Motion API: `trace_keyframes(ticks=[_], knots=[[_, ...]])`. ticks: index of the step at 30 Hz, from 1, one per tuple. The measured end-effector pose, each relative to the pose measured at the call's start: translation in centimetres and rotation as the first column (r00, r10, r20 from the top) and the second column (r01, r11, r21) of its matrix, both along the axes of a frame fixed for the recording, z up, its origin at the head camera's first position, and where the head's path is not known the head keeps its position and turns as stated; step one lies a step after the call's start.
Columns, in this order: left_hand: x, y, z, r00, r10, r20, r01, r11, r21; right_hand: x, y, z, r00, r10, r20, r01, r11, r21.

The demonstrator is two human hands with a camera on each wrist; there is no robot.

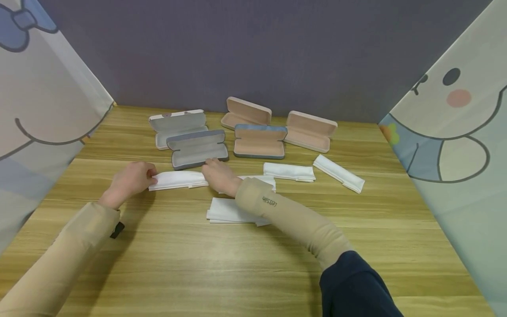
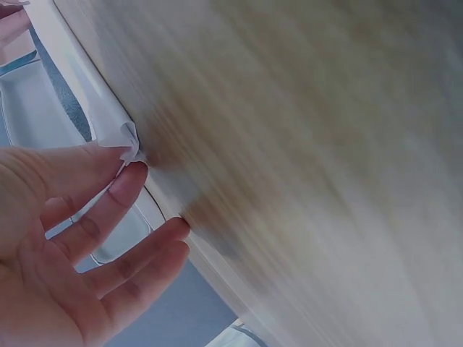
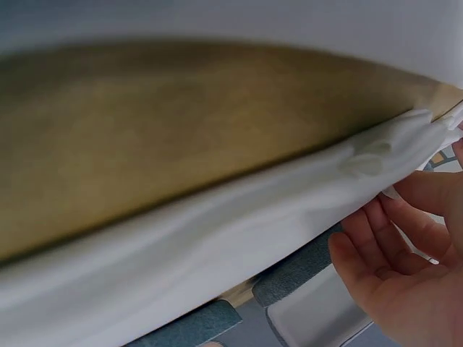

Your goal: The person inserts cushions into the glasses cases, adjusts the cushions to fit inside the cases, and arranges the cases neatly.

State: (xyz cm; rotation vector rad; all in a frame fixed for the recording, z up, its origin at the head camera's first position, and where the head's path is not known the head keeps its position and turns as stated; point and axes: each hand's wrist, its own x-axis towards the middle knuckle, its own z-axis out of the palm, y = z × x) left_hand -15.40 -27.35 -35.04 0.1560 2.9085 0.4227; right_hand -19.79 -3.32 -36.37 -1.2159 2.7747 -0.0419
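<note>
A folded white cloth point(image 1: 178, 179) lies crosswise on the table between both hands. My left hand point(image 1: 132, 180) pinches its left end; in the left wrist view, thumb and fingertip hold the crumpled corner of the cloth point(image 2: 108, 119). At the other end my right hand point(image 1: 219, 176) pinches the cloth's edge between thumb and fingers. Just behind it stands an open dark grey glasses case point(image 1: 200, 149). My right forearm passes over a second folded cloth point(image 1: 259, 179) and a third, wider one point(image 1: 227, 210), hiding parts of both.
Two more folded cloths lie to the right, one straight point(image 1: 291, 171), one slanted point(image 1: 338, 172). Further open cases stand at the back: a light grey one point(image 1: 180, 125), a blue-edged one point(image 1: 259, 147) and two pink ones. A grey wall point(image 1: 253, 53) borders the wooden table point(image 1: 190, 273).
</note>
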Motion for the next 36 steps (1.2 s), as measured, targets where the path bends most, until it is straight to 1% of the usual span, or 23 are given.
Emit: trace_keyframes(ticks=[8, 15, 19, 26, 30, 36], knots=[[0.4, 0.1, -0.1, 1.000, -0.006, -0.022, 0.007, 1.000, 0.015, 0.0, 0.3, -0.2, 0.998, 0.028, -0.049, -0.029, 0.999, -0.020], [0.4, -0.7, -0.2, 0.998, -0.031, -0.048, 0.036, 0.995, 0.096, 0.5, 0.6, 0.4, 0.999, 0.024, -0.028, -0.026, 0.998, -0.064], [0.5, -0.9, 0.1, 0.997, -0.031, -0.077, 0.041, 0.990, 0.134, 0.7, 0.8, 1.0, 0.999, 0.034, -0.039, -0.037, 0.996, -0.081], [0.9, -0.4, 0.6, 0.985, -0.026, -0.173, 0.053, 0.986, 0.156, 0.5, 1.3, 2.2, 0.998, 0.030, -0.048, -0.037, 0.988, -0.151], [1.1, 0.0, 1.2, 0.982, -0.003, -0.189, 0.037, 0.984, 0.176, 0.2, 1.9, 2.7, 0.999, 0.018, -0.035, -0.024, 0.982, -0.186], [1.2, 0.5, 1.9, 0.969, 0.014, -0.247, 0.037, 0.979, 0.199, -0.1, 2.7, 3.6, 0.999, 0.004, -0.054, -0.018, 0.968, -0.250]])
